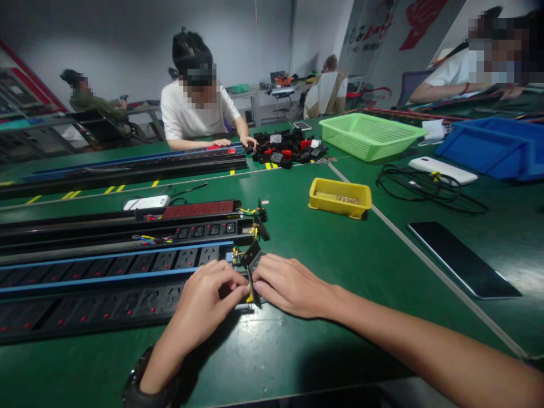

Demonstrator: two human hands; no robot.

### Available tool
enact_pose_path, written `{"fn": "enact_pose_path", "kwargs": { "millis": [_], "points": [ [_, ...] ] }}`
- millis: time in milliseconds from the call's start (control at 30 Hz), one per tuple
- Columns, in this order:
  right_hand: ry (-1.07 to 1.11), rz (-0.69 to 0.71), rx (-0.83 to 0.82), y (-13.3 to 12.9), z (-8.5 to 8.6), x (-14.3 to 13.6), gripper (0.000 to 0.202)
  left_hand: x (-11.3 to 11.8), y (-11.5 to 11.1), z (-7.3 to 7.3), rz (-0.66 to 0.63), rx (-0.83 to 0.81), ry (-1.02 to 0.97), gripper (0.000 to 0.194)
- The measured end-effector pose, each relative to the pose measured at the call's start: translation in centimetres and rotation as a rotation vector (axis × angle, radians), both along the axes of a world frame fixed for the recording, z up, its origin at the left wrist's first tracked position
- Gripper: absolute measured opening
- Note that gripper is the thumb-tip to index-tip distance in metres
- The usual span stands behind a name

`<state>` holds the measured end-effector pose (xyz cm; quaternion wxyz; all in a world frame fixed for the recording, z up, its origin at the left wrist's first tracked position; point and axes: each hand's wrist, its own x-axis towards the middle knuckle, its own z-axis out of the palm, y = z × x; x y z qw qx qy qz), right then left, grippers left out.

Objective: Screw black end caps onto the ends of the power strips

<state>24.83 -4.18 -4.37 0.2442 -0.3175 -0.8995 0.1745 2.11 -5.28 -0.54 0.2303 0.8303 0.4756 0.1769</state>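
Nearest me lies a long black power strip (114, 306) with rows of sockets and red dots. A thin black end plate (254, 286) stands at its right end, with a bit of yellow wire (250, 297) showing beside it. My right hand (291, 283) grips the plate from the right, fingers closed on it. On the other side, my left hand (210, 292) is pinched at the wire; whatever is between thumb and fingertip is too small to name. Just behind is a blue-edged power strip (140, 263) with its own tilted end plate (250, 253).
More strips, one with red sockets (199, 209), lie further back. A yellow bin (340, 209) holds small metal parts. Right of it are a phone (463, 259), a coiled black cable (408, 184), a green basket (369, 150) and a blue bin (484, 150). A co-worker (195, 113) sits opposite.
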Motion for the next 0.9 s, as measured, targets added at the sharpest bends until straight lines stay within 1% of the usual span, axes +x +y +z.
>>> {"fn": "enact_pose_path", "kwargs": {
  "millis": [167, 333, 467, 667, 767, 900],
  "points": [
    [-0.021, -0.025, 0.036, -0.13, 0.24, -0.03, 0.007, 0.1, 0.1, -0.04, 0.002, -0.006, -0.01, 0.017],
    [-0.085, -0.016, 0.054, -0.15, -0.16, -0.24, 0.015, 0.16, 0.2, -0.13, -0.001, -0.002, -0.007, 0.017],
    [-0.09, 0.005, 0.038, -0.14, -0.22, -0.27, 0.02, 0.11, 0.12, -0.07, -0.005, 0.0, -0.003, 0.017],
    [-0.121, -0.014, 0.073, -0.3, 0.37, -0.09, 0.014, 0.03, 0.06, 0.04, -0.008, -0.016, 0.002, 0.017],
    [-0.14, -0.005, 0.084, -0.28, 0.29, -0.1, 0.016, 0.01, 0.11, 0.02, -0.007, -0.021, -0.002, 0.016],
    [-0.151, 0.008, 0.043, -0.2, 0.02, -0.23, 0.016, 0.07, 0.19, -0.01, -0.006, -0.022, -0.005, 0.016]
  ]
}}
